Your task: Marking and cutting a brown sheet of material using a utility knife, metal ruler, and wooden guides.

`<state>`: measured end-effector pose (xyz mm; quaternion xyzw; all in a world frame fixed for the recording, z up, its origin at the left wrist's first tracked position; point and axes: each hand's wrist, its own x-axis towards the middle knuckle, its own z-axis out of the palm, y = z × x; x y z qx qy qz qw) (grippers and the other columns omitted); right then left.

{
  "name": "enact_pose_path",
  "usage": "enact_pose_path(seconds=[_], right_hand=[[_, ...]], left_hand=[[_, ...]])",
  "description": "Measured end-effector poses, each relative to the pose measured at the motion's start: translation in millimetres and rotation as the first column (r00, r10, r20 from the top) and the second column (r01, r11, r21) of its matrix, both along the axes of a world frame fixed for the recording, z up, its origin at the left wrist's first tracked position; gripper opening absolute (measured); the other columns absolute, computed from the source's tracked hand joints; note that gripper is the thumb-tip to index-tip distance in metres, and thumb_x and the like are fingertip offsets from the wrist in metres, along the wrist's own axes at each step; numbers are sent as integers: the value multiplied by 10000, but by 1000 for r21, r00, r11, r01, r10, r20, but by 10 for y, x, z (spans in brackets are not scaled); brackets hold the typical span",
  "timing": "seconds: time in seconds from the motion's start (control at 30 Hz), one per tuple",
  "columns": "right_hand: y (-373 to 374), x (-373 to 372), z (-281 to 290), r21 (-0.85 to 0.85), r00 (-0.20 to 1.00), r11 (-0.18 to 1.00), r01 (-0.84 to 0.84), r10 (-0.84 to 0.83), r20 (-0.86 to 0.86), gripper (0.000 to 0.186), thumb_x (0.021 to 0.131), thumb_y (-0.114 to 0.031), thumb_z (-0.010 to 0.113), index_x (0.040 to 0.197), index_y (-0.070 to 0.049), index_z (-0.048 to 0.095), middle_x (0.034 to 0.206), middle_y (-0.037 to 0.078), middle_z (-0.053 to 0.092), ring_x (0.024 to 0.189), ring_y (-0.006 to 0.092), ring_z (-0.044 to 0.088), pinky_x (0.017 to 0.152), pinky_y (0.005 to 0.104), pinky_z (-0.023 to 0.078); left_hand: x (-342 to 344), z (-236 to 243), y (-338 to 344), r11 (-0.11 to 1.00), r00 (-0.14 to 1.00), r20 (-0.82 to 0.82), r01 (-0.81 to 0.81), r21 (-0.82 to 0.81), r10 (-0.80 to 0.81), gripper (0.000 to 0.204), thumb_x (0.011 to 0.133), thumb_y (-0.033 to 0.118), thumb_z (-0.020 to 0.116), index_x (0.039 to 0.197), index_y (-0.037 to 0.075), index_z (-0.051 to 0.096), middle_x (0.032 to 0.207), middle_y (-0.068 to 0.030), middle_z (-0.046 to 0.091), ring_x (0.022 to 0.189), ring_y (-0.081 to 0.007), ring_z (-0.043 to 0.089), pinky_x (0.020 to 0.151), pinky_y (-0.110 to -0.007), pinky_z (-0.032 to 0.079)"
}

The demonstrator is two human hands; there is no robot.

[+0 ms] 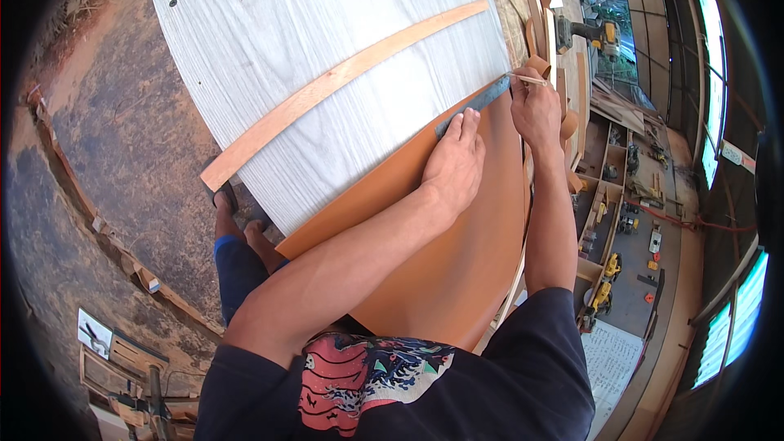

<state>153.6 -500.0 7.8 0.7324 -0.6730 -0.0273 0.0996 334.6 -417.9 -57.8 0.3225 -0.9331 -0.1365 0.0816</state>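
Left hand (pixel 454 162) flat, open, pinning metal ruler (pixel 478 103) on orange sheet (pixel 441 261); right hand (pixel 535 110) pinching pencil (pixel 529 79) at far right edge. Risk: ruler slipping under light pressure, skewing line.

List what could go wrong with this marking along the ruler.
1. The left hand pins only the near end of the metal ruler; its far end could pivot under the pencil in the right hand, skewing the line.
2. The orange sheet lies loose on the pale wood-grain panel and might slide.
3. The loose wooden strip resting on the panel could be knocked off.
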Motion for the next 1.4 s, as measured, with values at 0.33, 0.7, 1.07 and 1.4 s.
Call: enact_pose_path(seconds=[0.33, 0.7, 1.07, 1.4], right_hand=[[-29, -35, -44, -3, 996, 998, -62, 62, -61, 126, 970, -129, 617, 1017, -43, 695, 989, 189, 735, 902, 427, 650, 834, 496, 517], [22, 207, 73, 43, 997, 998, -40, 43, -69, 129, 965, -132, 632, 973, -26, 703, 919, 211, 732, 871, 421, 645, 803, 501, 514], [372, 774, 232, 119, 977, 971, -208, 202, 67, 83, 909, -94, 669, 933, -24, 707, 837, 176, 713, 786, 396, 639, 746, 488, 513], [592, 1172, 290, 161, 948, 938, -307, 288, 134, 36, 858, -71, 688, 878, -43, 699, 838, 128, 706, 803, 356, 605, 749, 468, 481]], left_hand=[[17, 19, -11, 1000, 1000, -5, 7, 12, -7, 591, 1051, 294, 427, 1506, -84, 441, 1625, -270, 365, 1540, -372, 309, 1274, -447, 228], [-12, 7, 3, 1000, 1000, -10, -15, 12, 15, 589, 1040, 284, 428, 1498, -85, 452, 1620, -266, 378, 1543, -369, 303, 1271, -456, 226], [13, 78, -40, 996, 996, 43, 75, 52, -78, 580, 1019, 294, 505, 1497, -35, 497, 1614, -233, 405, 1537, -373, 310, 1271, -470, 214], [-209, -128, 21, 999, 988, -148, -30, 33, 35, 590, 1013, 268, 520, 1559, 60, 438, 1612, -115, 415, 1514, -286, 333, 1253, -446, 242]])
